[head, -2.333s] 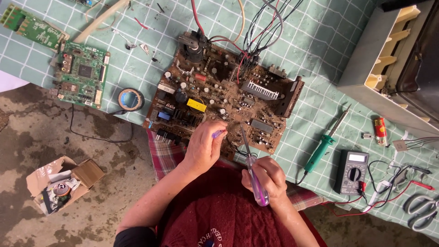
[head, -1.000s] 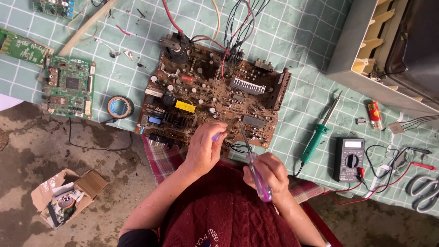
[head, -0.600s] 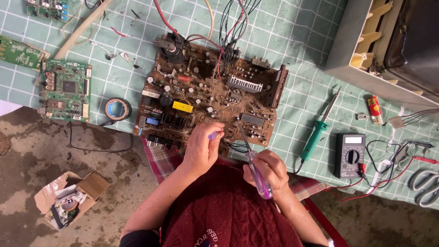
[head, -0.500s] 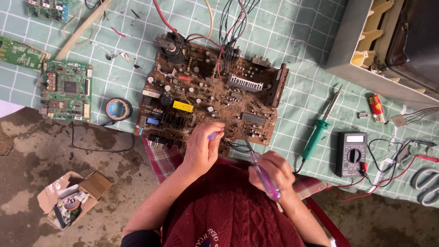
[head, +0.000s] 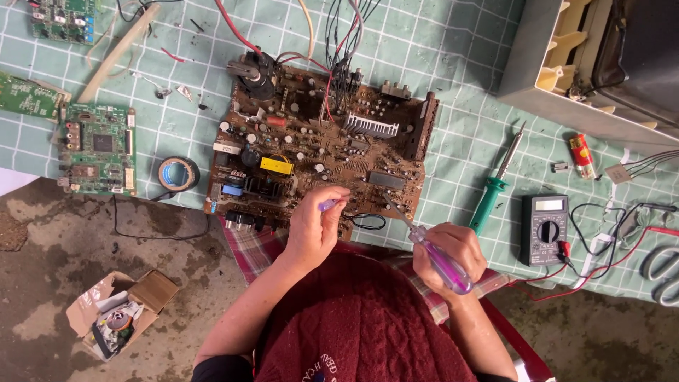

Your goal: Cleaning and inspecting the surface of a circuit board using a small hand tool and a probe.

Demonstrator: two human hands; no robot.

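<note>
A large brown circuit board [head: 322, 141] crowded with components lies on the green checked tablecloth [head: 460, 64] in front of me. My left hand [head: 315, 226] rests at the board's near edge, pinching a small purple-tipped tool [head: 327, 205]. My right hand [head: 453, 247] grips a screwdriver with a clear purple handle [head: 442, 259]; its shaft slants up and left, with the tip on the board's near right part beside a black chip [head: 385, 180]. A black wire loop [head: 366, 221] lies between my hands.
A green-handled soldering iron [head: 495, 187], a black multimeter [head: 544, 228] with red and black leads, a red lighter [head: 581, 155] and scissors [head: 661, 272] lie to the right. Green boards [head: 95, 147] and a tape roll [head: 178, 173] sit left. A grey casing [head: 566, 64] stands far right. A cardboard box [head: 120, 318] is on the floor.
My right hand has shifted to the right with the screwdriver, whose shaft now leans more to the left. My left hand stays in place. The view has drifted slightly.
</note>
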